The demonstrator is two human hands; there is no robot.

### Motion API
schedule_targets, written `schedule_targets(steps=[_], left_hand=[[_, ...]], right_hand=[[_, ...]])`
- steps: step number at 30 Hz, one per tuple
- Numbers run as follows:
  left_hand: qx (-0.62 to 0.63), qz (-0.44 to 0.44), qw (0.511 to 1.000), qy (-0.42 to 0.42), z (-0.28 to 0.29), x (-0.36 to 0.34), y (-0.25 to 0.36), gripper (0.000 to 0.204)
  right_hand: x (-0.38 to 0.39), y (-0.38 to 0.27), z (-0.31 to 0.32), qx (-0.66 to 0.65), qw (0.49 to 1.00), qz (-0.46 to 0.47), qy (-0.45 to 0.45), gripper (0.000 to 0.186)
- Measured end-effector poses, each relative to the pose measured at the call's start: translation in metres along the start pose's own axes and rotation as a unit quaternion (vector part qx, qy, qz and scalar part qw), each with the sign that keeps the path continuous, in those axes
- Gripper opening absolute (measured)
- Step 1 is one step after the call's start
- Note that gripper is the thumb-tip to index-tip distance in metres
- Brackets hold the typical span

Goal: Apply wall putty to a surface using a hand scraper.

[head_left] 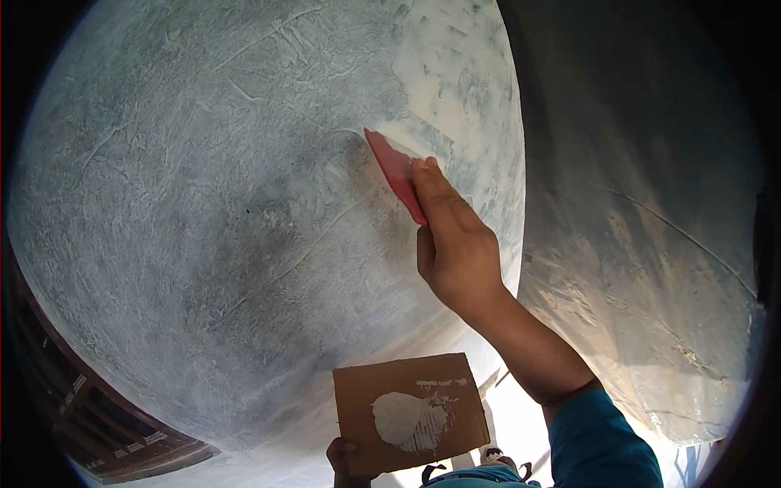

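Nearest to us, our left hand (343, 460) is gripping the lower edge of a brown cardboard piece (409, 411), fingers curled under it, only the knuckles showing at the bottom edge of the view; a dab of white putty (399, 416) is sitting on the middle of the cardboard, with thin smears trailing toward its right edge and along its top edge; we are holding the cardboard low, below the wall work and well apart from the other hand; our right hand (455, 240) is reaching up from a blue sleeve (598, 443), clenched on a red scraper (393, 168), thumb and fingers pinching its lower end; the scraper's blade is lying tilted against the grey plastered wall (203, 203), its upper tip touching the surface just where a whiter patch of fresh putty (455, 81) is beginning; that pale patch is spreading above and to the right of the blade, up toward the wall's outer corner; past that corner a second wall face (651, 244) is running off to the right, streaked and blotchy; dark wooden planks (106, 423) are showing at the lower left.
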State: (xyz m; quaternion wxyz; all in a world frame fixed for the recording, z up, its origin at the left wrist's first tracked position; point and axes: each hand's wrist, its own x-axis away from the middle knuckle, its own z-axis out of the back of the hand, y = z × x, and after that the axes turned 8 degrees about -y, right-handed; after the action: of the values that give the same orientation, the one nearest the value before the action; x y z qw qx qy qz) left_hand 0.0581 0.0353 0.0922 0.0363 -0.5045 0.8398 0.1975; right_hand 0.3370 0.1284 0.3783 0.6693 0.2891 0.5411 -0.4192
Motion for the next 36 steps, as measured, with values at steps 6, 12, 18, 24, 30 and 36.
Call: schedule_targets(steps=[6, 12, 18, 24, 30, 36], left_hand=[[0.002, 0.018, 1.000, 0.019, 0.014, 0.001, 0.000, 0.078], [0.047, 0.025, 0.997, -0.049, 0.005, -0.005, 0.002, 0.077], [-0.007, 0.013, 1.000, 0.005, 0.005, 0.002, 0.000, 0.076], [0.034, 0.020, 0.999, -0.012, 0.006, 0.001, -0.003, 0.078], [-0.003, 0.011, 1.000, 0.017, 0.000, 0.006, 0.005, 0.080], [-0.004, 0.015, 1.000, 0.027, 0.012, 0.002, 0.000, 0.080]], right_hand=[[0.020, -0.012, -0.056, 0.123, 0.988, 0.046, -0.077, 0.058], [0.042, -0.028, -0.002, -0.090, 0.990, 0.035, -0.100, 0.059], [0.006, 0.032, -0.033, 0.094, 0.991, -0.070, -0.062, 0.066], [0.088, -0.029, -0.018, 0.057, 0.966, 0.139, -0.210, 0.054], [0.014, 0.036, -0.003, 0.028, 0.998, -0.052, -0.016, 0.059], [0.101, 0.026, -0.052, 0.111, 0.981, 0.099, -0.125, 0.059]])
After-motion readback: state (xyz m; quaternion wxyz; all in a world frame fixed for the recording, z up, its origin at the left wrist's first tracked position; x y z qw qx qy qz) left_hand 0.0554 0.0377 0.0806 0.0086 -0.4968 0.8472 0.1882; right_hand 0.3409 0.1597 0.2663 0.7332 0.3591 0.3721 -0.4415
